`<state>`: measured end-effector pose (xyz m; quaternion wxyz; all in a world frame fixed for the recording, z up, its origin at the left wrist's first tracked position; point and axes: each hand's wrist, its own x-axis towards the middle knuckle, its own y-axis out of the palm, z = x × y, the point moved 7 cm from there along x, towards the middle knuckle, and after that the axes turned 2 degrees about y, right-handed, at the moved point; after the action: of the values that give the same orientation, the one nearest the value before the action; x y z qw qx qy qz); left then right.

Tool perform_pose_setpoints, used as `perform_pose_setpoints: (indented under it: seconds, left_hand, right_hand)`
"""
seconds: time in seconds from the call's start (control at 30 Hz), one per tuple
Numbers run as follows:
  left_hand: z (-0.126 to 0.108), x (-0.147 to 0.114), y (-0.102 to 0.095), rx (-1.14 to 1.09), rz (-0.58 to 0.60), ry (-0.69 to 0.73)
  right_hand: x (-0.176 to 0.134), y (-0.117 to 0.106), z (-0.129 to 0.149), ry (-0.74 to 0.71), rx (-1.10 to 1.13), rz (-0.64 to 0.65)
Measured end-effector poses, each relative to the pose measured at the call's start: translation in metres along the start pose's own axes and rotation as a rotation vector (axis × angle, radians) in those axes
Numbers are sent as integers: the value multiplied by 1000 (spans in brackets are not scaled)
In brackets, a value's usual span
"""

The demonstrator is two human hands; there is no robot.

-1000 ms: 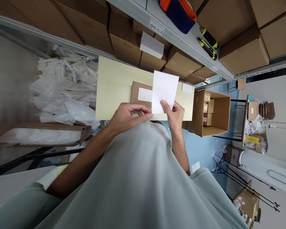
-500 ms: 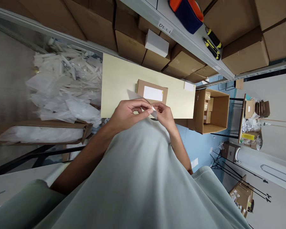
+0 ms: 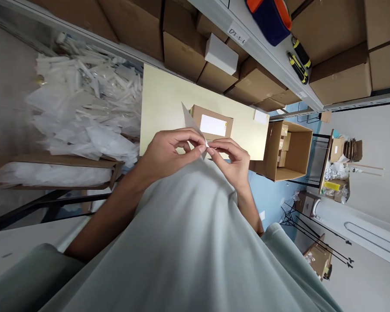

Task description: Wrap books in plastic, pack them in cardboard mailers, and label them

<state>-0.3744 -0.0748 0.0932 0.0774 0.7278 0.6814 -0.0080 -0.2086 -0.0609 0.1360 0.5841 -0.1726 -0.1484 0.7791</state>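
My left hand (image 3: 173,151) pinches a thin sheet of paper (image 3: 190,120) between thumb and forefinger, close to my shirt. At the same edge, the thumb and fingertips of my right hand (image 3: 233,162) pinch it too, so the two hands' tips nearly meet. The sheet is seen almost edge-on and rises to a point beyond my left hand. Just past my hands, a flat brown cardboard box (image 3: 197,113) lies on the pale yellow tabletop (image 3: 162,104), with a white label (image 3: 213,125) on its upper face. My fingers partly hide the sheet's lower part.
A heap of clear plastic bags (image 3: 84,104) fills the left side. Boxes line the shelf (image 3: 263,47) along the far edge, with utility knives (image 3: 297,68) and a blue-orange pouch (image 3: 271,21) on it. An open carton (image 3: 294,172) stands right of the table.
My right hand has turned and shifted slightly right, its thumb now at the sheet's edge. The sheet stands more steeply. The whole view has shifted a little.
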Motion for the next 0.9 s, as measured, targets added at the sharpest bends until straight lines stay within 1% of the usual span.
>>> perform_pose_setpoints:
  seconds: [0.17, 0.37, 0.47, 0.53, 0.6, 0.67, 0.73, 0.77, 0.83, 0.9]
  left_hand:
    - [-1, 0, -8, 37, -13, 10]
    - [3, 4, -13, 72, 36, 25]
    - [18, 6, -17, 92, 28, 15]
    - [36, 8, -22, 135, 7, -5]
    - [59, 9, -31, 201, -20, -34]
    - [84, 10, -49, 292, -56, -83]
    - [109, 13, -78, 402, -102, -156]
    - [120, 14, -98, 461, -135, -208]
    - [134, 15, -146, 588, -237, -332]
    - [132, 18, -199, 715, -358, -408]
  right_hand:
    - [4, 7, 3, 25, -11, 1]
    - [10, 12, -2, 76, 55, -57]
    - [14, 10, -16, 172, 62, -82]
    - [15, 6, -25, 231, 80, -97]
    - [14, -1, -33, 272, 95, -130]
    - [11, -10, -40, 307, 95, -176]
    - [6, -19, -46, 339, 87, -221]
    - [3, -24, -48, 352, 83, -242]
    - [-4, -36, -51, 372, 79, -296]
    - [-13, -52, -52, 373, 80, -382]
